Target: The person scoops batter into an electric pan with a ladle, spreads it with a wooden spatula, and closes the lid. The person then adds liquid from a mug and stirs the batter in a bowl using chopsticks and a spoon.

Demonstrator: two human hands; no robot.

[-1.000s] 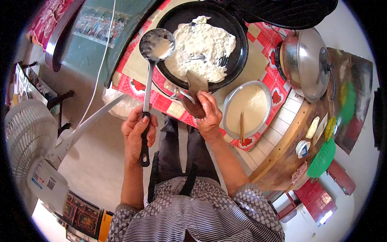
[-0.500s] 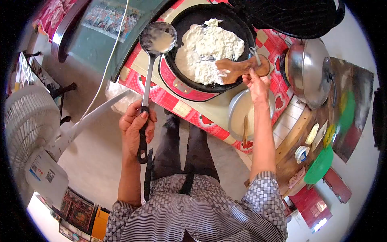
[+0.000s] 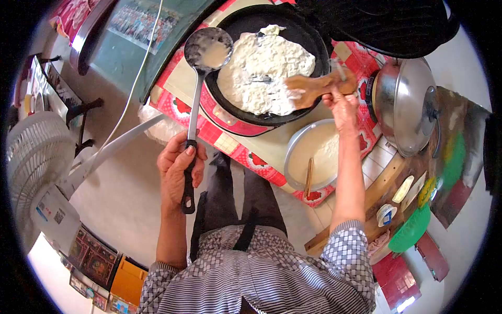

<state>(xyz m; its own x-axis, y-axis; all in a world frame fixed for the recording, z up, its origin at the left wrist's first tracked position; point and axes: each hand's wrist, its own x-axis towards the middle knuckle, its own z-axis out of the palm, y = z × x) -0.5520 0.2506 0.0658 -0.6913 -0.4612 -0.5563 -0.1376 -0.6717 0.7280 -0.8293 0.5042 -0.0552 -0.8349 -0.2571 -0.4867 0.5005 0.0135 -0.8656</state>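
My left hand point(image 3: 180, 159) is closed around the black handle of a ladle point(image 3: 194, 110), whose bowl holds some pale batter and hangs by the pan's left rim. In my right hand point(image 3: 341, 107) is a wooden spatula point(image 3: 314, 90). Its flat end touches the right edge of the white batter point(image 3: 266, 68), which is spread unevenly in a black electric griddle pan point(image 3: 238, 26) with a red base. Under my right forearm stands a metal bowl of batter point(image 3: 308, 152) with chopsticks point(image 3: 309, 175) in it.
The griddle's black lid point(image 3: 387, 31) stands raised at the back. A domed steel lid point(image 3: 413, 104) covers a pot at the right. A wooden counter point(image 3: 361, 230) holds a green basket point(image 3: 410, 230) and small items. A white fan point(image 3: 42, 157) stands at the left.
The spatula has shifted slightly right, and the batter is spread wider toward the upper right. My left hand still holds the ladle by the pan. The view has tilted a little.
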